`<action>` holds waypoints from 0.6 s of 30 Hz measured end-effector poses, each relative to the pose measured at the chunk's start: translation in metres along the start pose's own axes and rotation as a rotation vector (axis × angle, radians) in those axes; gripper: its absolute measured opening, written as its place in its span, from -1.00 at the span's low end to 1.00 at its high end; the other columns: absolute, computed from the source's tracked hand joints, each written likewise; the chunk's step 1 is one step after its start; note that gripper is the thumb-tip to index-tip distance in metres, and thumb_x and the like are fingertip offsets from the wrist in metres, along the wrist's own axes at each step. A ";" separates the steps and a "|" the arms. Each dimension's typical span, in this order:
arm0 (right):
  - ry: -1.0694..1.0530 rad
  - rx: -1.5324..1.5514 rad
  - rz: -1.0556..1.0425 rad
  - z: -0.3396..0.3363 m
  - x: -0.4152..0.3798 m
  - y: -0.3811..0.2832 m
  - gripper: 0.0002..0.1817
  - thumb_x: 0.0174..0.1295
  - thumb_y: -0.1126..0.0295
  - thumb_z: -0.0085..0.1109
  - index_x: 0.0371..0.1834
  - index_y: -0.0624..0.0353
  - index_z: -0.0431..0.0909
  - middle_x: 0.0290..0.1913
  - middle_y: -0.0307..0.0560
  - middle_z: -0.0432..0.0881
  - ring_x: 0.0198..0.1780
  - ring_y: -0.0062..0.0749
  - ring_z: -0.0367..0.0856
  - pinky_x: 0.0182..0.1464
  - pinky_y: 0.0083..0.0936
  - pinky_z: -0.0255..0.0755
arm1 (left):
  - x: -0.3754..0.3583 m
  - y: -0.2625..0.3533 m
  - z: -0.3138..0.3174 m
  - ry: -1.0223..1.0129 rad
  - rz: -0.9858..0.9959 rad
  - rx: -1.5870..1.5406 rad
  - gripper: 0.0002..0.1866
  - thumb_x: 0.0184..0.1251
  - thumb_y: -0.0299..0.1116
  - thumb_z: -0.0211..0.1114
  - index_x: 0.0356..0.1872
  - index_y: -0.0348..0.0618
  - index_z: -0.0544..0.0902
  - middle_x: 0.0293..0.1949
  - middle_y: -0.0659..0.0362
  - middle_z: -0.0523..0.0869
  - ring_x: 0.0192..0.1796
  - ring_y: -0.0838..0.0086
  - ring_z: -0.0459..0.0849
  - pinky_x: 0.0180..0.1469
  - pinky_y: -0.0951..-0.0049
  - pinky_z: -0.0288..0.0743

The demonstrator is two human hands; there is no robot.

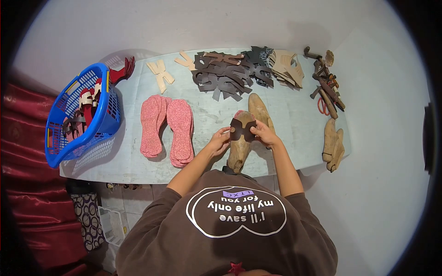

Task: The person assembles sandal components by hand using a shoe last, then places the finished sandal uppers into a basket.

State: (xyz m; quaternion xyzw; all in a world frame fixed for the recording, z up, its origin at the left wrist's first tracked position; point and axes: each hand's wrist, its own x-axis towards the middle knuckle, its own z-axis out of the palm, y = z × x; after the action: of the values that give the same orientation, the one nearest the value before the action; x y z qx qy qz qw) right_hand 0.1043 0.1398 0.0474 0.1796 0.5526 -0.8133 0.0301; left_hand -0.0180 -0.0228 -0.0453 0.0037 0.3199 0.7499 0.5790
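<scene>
A wooden shoe last (239, 155) lies with its heel end near my body, and a bit of pink insole (239, 112) shows at its far end. Across the last is a dark brown cut-out shoe upper (242, 130). My left hand (221, 140) pinches the left edge of this upper. At its right edge, my right hand (264, 134) grips it with the thumb on top. Just beyond my right hand lies a second wooden last (258, 110), partly hidden by that hand.
Two stacks of pink insoles (153, 124) lie left of my hands. Dark cut uppers (221, 76) and beige ones (286, 68) are piled at the back. Hand tools (328, 85) and more lasts (332, 142) lie right. A blue basket (108, 103) holding sandals stands left.
</scene>
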 end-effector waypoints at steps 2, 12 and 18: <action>-0.004 -0.001 0.001 -0.002 0.001 0.003 -0.47 0.11 0.23 0.13 0.14 0.13 0.23 -0.05 -0.24 0.47 -0.07 -0.53 0.47 -0.09 -0.50 0.44 | 0.000 -0.001 -0.001 -0.069 -0.033 0.001 -0.62 0.18 -0.55 0.10 0.05 -0.25 0.30 -0.10 0.06 0.52 -0.08 0.38 0.54 0.04 0.44 0.45; 0.018 -0.019 -0.029 0.002 -0.001 0.001 -0.48 0.07 0.12 0.17 0.05 0.11 0.31 -0.12 -0.28 0.49 -0.14 -0.58 0.49 -0.14 -0.51 0.46 | -0.009 0.011 0.015 -0.232 -0.102 0.171 -0.68 0.27 -0.33 0.05 0.01 -0.24 0.39 -0.03 0.10 0.50 0.00 0.43 0.50 0.10 0.40 0.36; 0.007 -0.018 0.005 0.001 0.002 0.003 -0.51 0.13 0.23 0.11 0.11 0.13 0.26 -0.06 -0.26 0.46 -0.07 -0.56 0.46 -0.08 -0.50 0.42 | -0.014 0.025 0.022 -0.220 -0.065 0.113 -0.66 0.30 -0.22 0.00 -0.02 -0.23 0.42 -0.05 0.11 0.51 0.01 0.44 0.49 0.10 0.41 0.32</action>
State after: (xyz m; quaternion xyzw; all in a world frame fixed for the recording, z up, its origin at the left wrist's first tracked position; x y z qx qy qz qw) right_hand 0.1031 0.1385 0.0447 0.1834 0.5596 -0.8076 0.0316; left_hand -0.0265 -0.0271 -0.0107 0.1080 0.2961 0.7066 0.6335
